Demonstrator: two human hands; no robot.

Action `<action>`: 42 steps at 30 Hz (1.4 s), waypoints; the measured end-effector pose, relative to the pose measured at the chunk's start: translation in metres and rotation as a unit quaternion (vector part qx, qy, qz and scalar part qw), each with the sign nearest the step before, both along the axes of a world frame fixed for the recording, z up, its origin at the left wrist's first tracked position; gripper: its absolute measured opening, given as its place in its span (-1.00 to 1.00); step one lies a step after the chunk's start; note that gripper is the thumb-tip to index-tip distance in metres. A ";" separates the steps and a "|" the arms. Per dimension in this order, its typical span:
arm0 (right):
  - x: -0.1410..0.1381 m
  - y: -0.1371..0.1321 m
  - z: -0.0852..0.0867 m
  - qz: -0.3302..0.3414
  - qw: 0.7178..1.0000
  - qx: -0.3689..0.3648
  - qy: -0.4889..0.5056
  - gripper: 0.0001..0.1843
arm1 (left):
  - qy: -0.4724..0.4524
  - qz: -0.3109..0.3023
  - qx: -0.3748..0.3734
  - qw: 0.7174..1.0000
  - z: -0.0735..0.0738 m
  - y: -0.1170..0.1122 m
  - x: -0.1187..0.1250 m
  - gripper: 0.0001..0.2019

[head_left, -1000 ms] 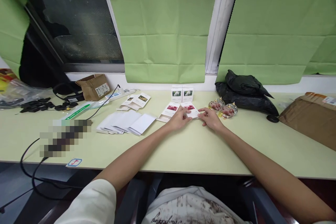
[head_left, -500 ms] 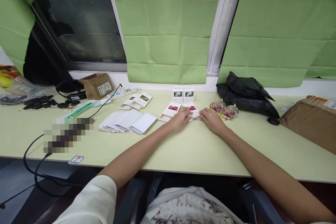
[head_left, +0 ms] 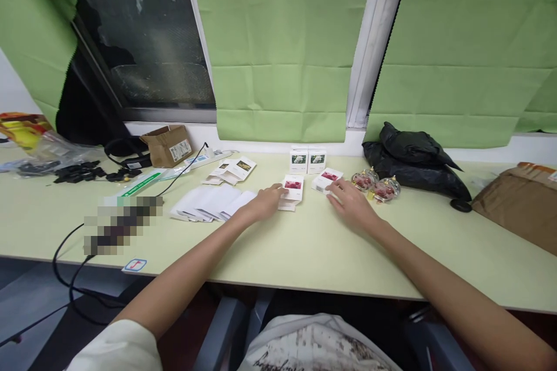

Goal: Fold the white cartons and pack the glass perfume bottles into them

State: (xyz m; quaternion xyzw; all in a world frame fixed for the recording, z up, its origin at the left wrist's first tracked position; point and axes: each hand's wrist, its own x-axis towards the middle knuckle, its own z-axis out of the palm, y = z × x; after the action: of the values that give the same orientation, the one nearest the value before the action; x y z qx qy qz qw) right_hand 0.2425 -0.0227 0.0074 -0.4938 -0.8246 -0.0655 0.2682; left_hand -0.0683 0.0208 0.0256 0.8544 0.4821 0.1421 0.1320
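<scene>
Pinched at its left edge by my left hand [head_left: 267, 203] is a white carton [head_left: 293, 184] with a pink-flower picture, its lower flap sticking out towards me. My right hand [head_left: 354, 206] rests by a second small white box [head_left: 325, 179], also with a pink flower and a barcode on its end. The fingers of that hand are apart, with the fingertips at the box's lower right side. Two white boxes [head_left: 308, 159] with white-flower pictures stand upright behind. Close to the right hand lie round clear ornaments [head_left: 383, 189] with pinkish contents and gold tops.
White folded cartons [head_left: 206, 203] lie overlapping on the left, with yellow-picture cartons [head_left: 237, 169] behind them. Black plastic bags [head_left: 413, 156] and a brown package [head_left: 520, 203] sit on the right. A cable [head_left: 180, 171], black parts [head_left: 80, 172] and an opened cardboard box [head_left: 169, 146] occupy the far left.
My hands have moved apart. The small box between them now sits angled near the right hand, and the left hand has taken hold of the other pink-flower carton, which has turned straighter.
</scene>
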 end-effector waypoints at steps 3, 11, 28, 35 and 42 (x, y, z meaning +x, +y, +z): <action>-0.022 -0.013 0.002 0.075 0.988 -0.113 0.075 -0.74 | -0.042 -0.083 0.007 0.996 -0.004 -0.019 0.007 -0.54; -0.035 -0.001 -0.025 0.033 0.932 -0.184 0.311 -0.80 | -0.082 -0.132 0.022 0.988 -0.020 -0.037 0.012 -0.49; -0.043 -0.031 -0.019 0.153 0.956 -0.165 0.190 -0.73 | -0.125 -0.123 0.034 0.984 -0.014 -0.055 -0.010 -0.56; -0.043 -0.027 -0.017 0.155 0.964 -0.126 0.179 -0.85 | -0.138 -0.119 0.020 0.983 -0.008 -0.057 -0.007 -0.57; -0.041 -0.029 -0.019 0.160 0.977 -0.089 0.110 -0.79 | -0.165 -0.094 0.018 0.982 -0.014 -0.052 -0.002 -0.67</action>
State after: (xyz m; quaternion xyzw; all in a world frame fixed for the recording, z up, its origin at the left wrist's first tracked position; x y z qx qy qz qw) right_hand 0.2014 -0.0521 -0.0111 -0.3815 -0.8608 0.1067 0.3197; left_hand -0.0701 -0.0309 0.0112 0.8632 0.3683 0.2764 0.2068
